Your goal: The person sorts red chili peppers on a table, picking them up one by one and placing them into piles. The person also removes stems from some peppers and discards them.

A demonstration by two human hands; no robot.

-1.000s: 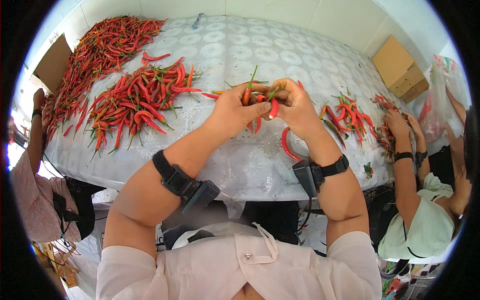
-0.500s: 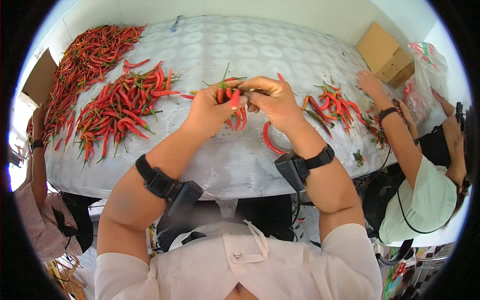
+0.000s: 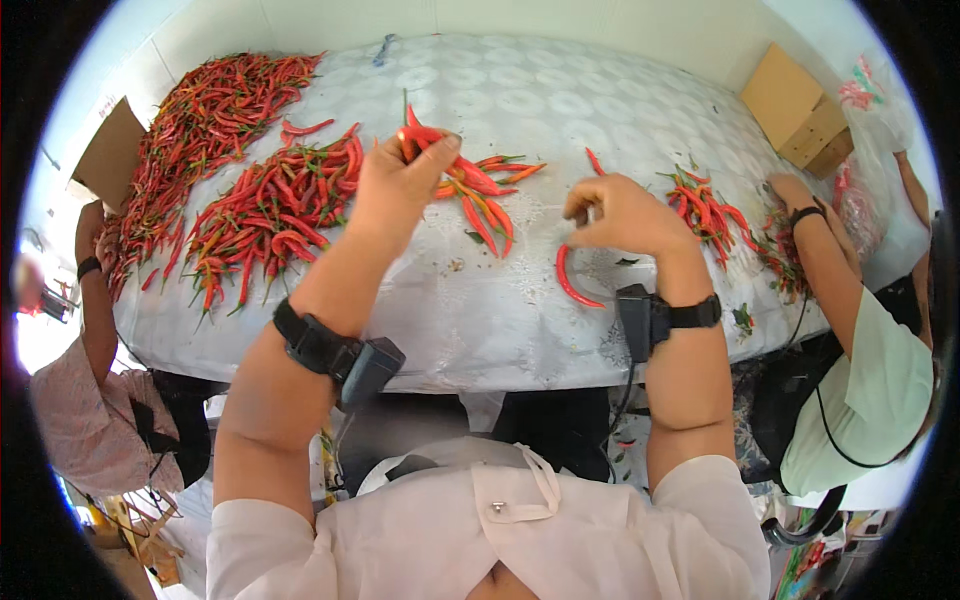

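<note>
Head view | 10 o'clock: large red chilli heap (image 3: 220, 115) | 11 o'clock: left hand (image 3: 395, 185) grasping red chillies (image 3: 424, 133) | 12 o'clock: chilli cluster (image 3: 476, 217) on tablecloth (image 3: 450, 330) | 2 o'clock: right hand (image 3: 632, 215) loosely curled, cannot tell whether gripping anything

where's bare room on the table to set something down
Widest: far middle of the tablecloth, between the big chili heap and cardboard box. Smaller: the mostly bare near strip between left forearm and curved chili. Crowded: the left side, beside the left hand, and the right pile.
</note>
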